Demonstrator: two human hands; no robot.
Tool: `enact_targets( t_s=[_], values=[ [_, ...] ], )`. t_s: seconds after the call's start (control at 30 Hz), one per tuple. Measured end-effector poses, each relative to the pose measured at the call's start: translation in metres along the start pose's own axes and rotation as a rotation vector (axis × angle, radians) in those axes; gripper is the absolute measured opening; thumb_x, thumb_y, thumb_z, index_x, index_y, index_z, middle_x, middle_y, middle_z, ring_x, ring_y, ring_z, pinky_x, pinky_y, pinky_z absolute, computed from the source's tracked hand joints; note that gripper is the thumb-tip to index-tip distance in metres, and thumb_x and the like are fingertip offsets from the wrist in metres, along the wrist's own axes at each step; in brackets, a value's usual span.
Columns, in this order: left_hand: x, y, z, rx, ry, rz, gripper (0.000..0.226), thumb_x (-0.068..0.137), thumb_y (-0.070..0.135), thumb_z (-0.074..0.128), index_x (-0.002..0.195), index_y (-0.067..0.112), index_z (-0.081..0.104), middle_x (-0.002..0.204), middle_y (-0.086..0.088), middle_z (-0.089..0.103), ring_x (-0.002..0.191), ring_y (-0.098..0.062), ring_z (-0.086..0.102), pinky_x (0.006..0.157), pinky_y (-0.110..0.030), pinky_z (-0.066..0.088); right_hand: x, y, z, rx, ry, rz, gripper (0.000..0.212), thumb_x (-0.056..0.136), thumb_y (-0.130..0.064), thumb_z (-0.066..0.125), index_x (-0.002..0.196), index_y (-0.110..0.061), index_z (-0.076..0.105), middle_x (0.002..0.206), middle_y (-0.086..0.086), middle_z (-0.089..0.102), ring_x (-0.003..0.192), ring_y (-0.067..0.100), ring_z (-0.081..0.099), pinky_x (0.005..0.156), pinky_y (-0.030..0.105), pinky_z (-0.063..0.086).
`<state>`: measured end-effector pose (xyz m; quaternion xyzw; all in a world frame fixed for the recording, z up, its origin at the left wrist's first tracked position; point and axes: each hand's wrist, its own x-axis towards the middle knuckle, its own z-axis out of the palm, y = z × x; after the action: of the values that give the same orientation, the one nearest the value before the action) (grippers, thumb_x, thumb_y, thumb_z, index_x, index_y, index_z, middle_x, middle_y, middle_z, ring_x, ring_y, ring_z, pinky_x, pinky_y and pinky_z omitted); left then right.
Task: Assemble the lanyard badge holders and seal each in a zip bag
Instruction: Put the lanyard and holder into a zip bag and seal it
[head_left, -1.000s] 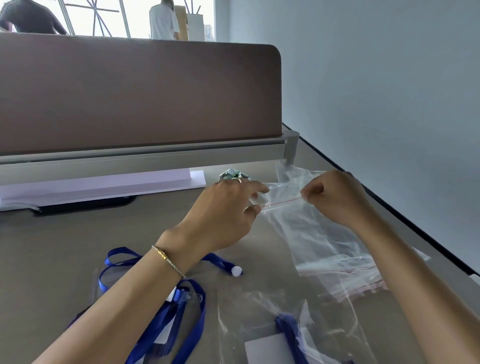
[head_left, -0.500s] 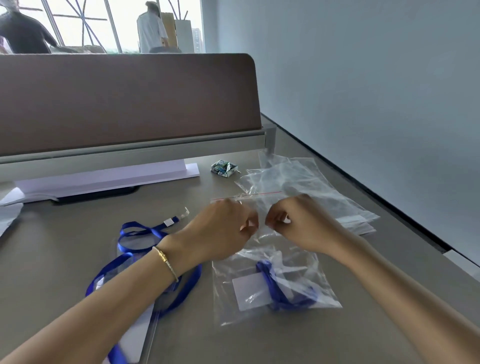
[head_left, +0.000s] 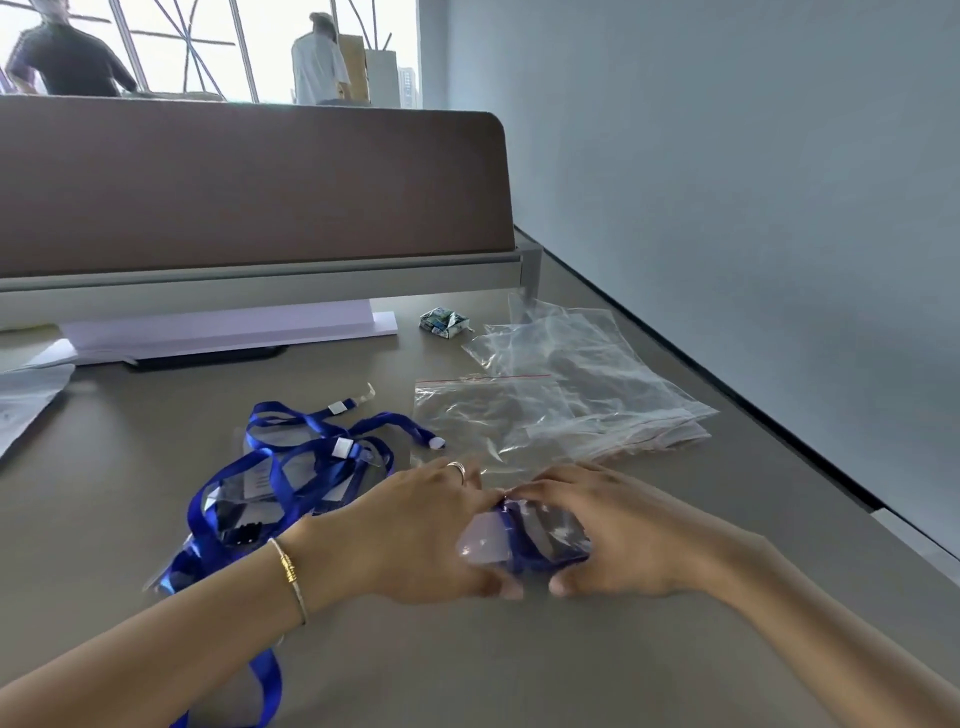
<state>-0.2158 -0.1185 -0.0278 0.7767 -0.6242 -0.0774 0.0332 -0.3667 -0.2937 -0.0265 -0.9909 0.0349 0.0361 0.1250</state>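
Both hands are dropping down from where they were pinching at the bag's top edge half a second ago, and now they're sitting low in the middle of the frame on the filled zip bag (head_left: 524, 535). That bag, with a blue lanyard and a white card inside, is lying on the desk (head_left: 519, 670) just right of lower centre, bunched up between the two palms. The left hand (head_left: 415, 530) is pressing down on its left side, fingers laid together and reaching toward the top edge, thumb tucked under near the bottom, with a ring (head_left: 457, 470) showing on one finger and a thin gold bracelet (head_left: 291, 577) on the wrist. The right hand (head_left: 613, 530) is doing the mirror thing on the right side, fingers together and flattened along the top, thumb at the lower edge. The fingertips of both hands are nearly meeting at the seal, but motion blur is making it hard to tell if anything is getting pinched.

Left of centre, a loose tangle of blue lanyards with clear badge holders (head_left: 291, 483) is lying on the desk. A stack of empty zip bags (head_left: 566, 400) is spreading out to the right of centre, just above the hands. Further up, a small crumpled wrapper (head_left: 444, 322) is sitting near the brown divider (head_left: 249, 182).
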Motion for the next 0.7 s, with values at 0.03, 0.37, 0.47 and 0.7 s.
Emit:
enact_targets(
  t_s=[0.03,0.37,0.47,0.7],
  values=[
    [-0.003,0.002,0.001,0.019,-0.006,0.003,0.072,0.073,0.078,0.053,0.136,0.046,0.038,0.115,0.011,0.047,0.110,-0.013,0.047,0.094,-0.036,0.046,-0.003,-0.001,0.000,0.004,0.024,-0.002,0.075,0.070,-0.038,0.073,0.138,-0.045,0.041,0.127,-0.021,0.051,0.116,0.000,0.044,0.099,0.020,0.039],
    [-0.009,-0.016,-0.016,-0.413,-0.058,-0.044,0.033,0.096,0.028,0.052,0.127,0.039,0.054,0.122,0.024,0.062,0.112,0.007,0.057,0.098,-0.022,0.047,0.000,0.015,-0.007,0.267,0.167,0.049,0.021,0.086,-0.006,0.055,0.093,-0.022,0.068,0.084,-0.011,0.062,0.082,0.007,0.057,0.073,0.026,0.045],
    [0.000,-0.028,-0.018,-0.489,0.005,-0.046,0.013,0.098,0.034,0.056,0.108,0.033,0.065,0.099,0.018,0.068,0.096,0.001,0.063,0.083,-0.018,0.048,0.012,0.024,-0.012,0.332,0.192,0.108,0.021,0.086,-0.004,0.053,0.074,-0.018,0.064,0.070,-0.004,0.060,0.064,0.008,0.052,0.063,0.029,0.039],
    [0.023,-0.055,-0.016,-0.523,0.212,-0.124,0.030,0.091,0.012,0.064,0.116,0.029,0.067,0.080,0.016,0.072,0.075,-0.003,0.069,0.078,-0.027,0.056,0.040,0.046,-0.015,0.404,0.291,0.179,0.030,0.093,-0.014,0.058,0.115,-0.031,0.070,0.096,-0.013,0.075,0.088,0.002,0.068,0.084,0.030,0.054]
  ],
)
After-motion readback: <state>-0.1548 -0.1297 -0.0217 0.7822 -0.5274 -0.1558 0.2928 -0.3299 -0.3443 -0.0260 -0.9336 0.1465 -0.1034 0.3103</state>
